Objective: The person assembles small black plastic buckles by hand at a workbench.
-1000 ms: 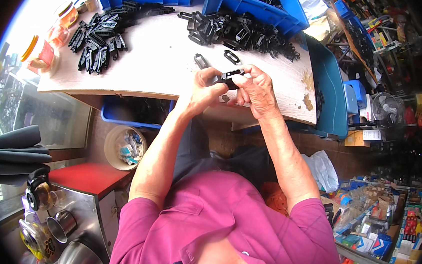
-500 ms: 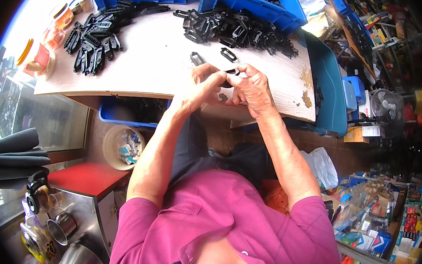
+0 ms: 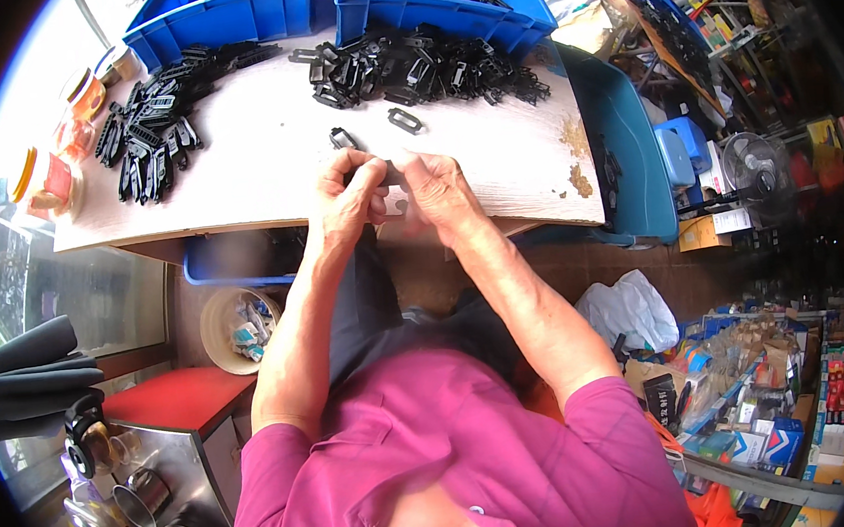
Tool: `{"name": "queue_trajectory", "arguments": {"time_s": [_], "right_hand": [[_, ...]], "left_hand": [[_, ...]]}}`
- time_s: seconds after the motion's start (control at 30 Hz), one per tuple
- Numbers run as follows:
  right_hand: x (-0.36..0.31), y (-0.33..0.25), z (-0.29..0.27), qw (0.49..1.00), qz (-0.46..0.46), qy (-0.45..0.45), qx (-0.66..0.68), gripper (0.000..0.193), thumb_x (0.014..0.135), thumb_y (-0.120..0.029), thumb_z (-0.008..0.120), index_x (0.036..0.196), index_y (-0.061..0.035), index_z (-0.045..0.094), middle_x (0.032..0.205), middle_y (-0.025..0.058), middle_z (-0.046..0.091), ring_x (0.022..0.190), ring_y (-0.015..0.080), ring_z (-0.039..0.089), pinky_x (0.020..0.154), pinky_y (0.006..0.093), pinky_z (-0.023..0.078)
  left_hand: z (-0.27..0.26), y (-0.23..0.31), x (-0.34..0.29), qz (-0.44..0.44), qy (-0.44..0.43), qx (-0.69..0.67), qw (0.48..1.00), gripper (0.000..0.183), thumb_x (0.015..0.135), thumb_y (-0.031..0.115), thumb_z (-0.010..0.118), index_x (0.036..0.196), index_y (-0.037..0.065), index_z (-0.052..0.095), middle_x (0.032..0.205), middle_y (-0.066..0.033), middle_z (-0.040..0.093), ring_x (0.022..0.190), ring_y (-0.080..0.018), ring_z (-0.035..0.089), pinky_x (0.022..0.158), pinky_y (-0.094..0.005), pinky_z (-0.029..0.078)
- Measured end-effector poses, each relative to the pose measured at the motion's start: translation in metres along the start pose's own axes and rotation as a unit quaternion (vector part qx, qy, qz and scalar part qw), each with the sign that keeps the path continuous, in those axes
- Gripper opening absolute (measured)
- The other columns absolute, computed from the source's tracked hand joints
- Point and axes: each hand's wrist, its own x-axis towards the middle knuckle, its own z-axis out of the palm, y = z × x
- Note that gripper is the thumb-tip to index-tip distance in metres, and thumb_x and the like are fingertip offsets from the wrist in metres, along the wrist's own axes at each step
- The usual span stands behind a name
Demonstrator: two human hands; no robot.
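Observation:
My left hand (image 3: 347, 198) and my right hand (image 3: 439, 194) meet over the front edge of the pale table (image 3: 250, 128). Between their fingertips they pinch a small black plastic part (image 3: 393, 174), mostly covered by the fingers. Just beyond the hands lie two loose black plastic frames with oblong openings, one frame (image 3: 406, 120) flat on the table and another frame (image 3: 342, 138) close to my left fingers. A heap of similar black frames (image 3: 425, 67) spreads farther back. At the left sits a second pile of long black plastic pieces (image 3: 151, 127).
Blue bins (image 3: 230, 21) stand along the table's back, and the right bin (image 3: 440, 11) holds more black parts. Jars (image 3: 45, 181) line the left edge. A teal tub (image 3: 634, 160) adjoins the table's right end. Below are a waste bucket (image 3: 237, 330) and a red-topped cabinet (image 3: 168, 401).
The view has shifted, so the table sits lower and farther left in it. My hands have turned the held part, and more of it is now hidden by the fingers.

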Motion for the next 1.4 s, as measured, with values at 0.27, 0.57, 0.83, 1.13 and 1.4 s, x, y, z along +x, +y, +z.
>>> {"name": "queue_trajectory", "arguments": {"time_s": [0.27, 0.57, 0.83, 1.13, 1.4], "right_hand": [[-0.008, 0.015, 0.012, 0.990, -0.040, 0.116, 0.070, 0.042, 0.091, -0.044, 0.065, 0.094, -0.0016, 0.065, 0.064, 0.0010, 0.057, 0.041, 0.0072, 0.048, 0.034, 0.0239, 0.044], [-0.009, 0.012, 0.016, 0.987, -0.095, 0.115, 0.054, 0.043, 0.093, -0.044, 0.063, 0.089, -0.0011, 0.065, 0.057, 0.0019, 0.056, 0.038, 0.0076, 0.045, 0.035, 0.0239, 0.044], [-0.009, 0.012, 0.018, 0.988, -0.083, 0.117, 0.062, 0.044, 0.095, -0.043, 0.059, 0.080, -0.0020, 0.062, 0.057, 0.0014, 0.054, 0.038, 0.0085, 0.044, 0.036, 0.0236, 0.040], [-0.008, 0.017, 0.017, 0.984, -0.109, 0.134, 0.044, 0.042, 0.095, -0.040, 0.058, 0.076, -0.0028, 0.060, 0.058, 0.0014, 0.053, 0.040, 0.0092, 0.044, 0.037, 0.0243, 0.037], [-0.009, 0.006, 0.025, 0.984, -0.061, 0.157, 0.062, 0.034, 0.095, -0.036, 0.057, 0.080, -0.0058, 0.062, 0.058, 0.0027, 0.056, 0.040, 0.0112, 0.047, 0.037, 0.0247, 0.039]], "left_hand": [[0.004, 0.002, -0.004, 0.012, -0.035, 0.002, 0.999, 0.014, 0.093, 0.017, 0.063, 0.090, 0.004, 0.060, 0.066, -0.0013, 0.058, 0.052, -0.0058, 0.053, 0.045, -0.0212, 0.044], [-0.003, -0.005, 0.000, 0.016, -0.057, -0.027, 0.998, 0.018, 0.097, 0.023, 0.055, 0.090, 0.007, 0.058, 0.068, -0.0004, 0.057, 0.053, -0.0081, 0.051, 0.049, -0.0232, 0.042], [0.001, 0.001, -0.002, -0.008, -0.031, -0.036, 0.999, 0.022, 0.100, 0.029, 0.051, 0.091, 0.009, 0.057, 0.070, -0.0020, 0.058, 0.051, -0.0092, 0.051, 0.048, -0.0230, 0.042], [0.002, -0.003, 0.000, 0.011, -0.021, -0.025, 0.999, 0.024, 0.101, 0.028, 0.049, 0.092, 0.008, 0.057, 0.068, -0.0019, 0.058, 0.049, -0.0071, 0.049, 0.045, -0.0213, 0.039], [-0.002, 0.003, -0.001, -0.014, -0.030, -0.008, 0.999, 0.029, 0.103, 0.030, 0.041, 0.095, 0.007, 0.055, 0.070, -0.0051, 0.059, 0.050, -0.0109, 0.051, 0.047, -0.0247, 0.042]]}}
